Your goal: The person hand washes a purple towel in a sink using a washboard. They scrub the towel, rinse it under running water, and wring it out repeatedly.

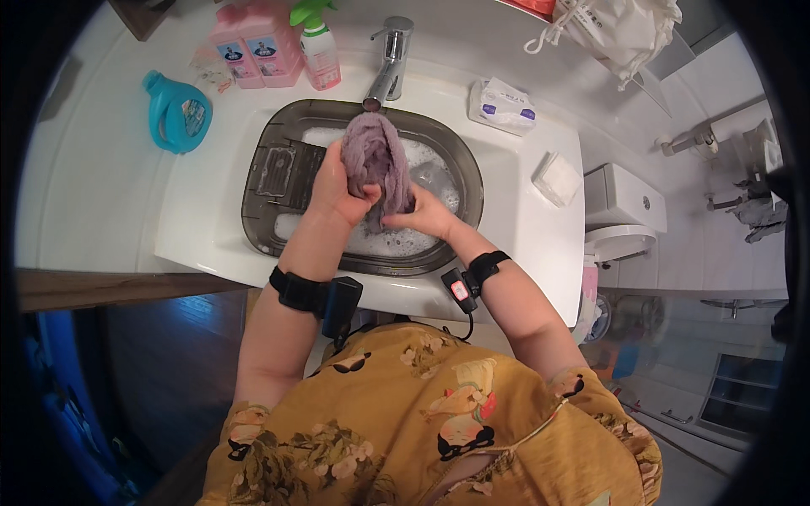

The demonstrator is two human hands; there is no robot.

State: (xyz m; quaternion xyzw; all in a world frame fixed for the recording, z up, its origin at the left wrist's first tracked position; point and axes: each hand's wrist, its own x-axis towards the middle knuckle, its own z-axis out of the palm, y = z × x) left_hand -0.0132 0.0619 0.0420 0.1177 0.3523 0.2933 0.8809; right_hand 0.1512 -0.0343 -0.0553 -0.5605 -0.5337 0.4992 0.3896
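Note:
A wet mauve cloth point(378, 148) is held up just below the faucet's spout, above a dark translucent plastic basin point(469, 180) of sudsy water. My left hand point(338, 193) grips its left side, with fingers tucked into the folds. The lower right part of the cloth is in my right hand point(425, 214), the thumb across its bottom end. The basin, with a ribbed washboard part point(307, 171) at its left, sits in the white sink point(506, 209). Over the cloth stands the chrome faucet point(393, 57); I cannot tell whether water runs.
A blue detergent bottle point(180, 114), pink jugs point(273, 47) and a green-topped spray bottle point(318, 54) stand at the left and back. On the right rim lie a tissue pack point(503, 106) and a stack of white tissues point(557, 179). A drawstring bag point(610, 31) hangs at upper right.

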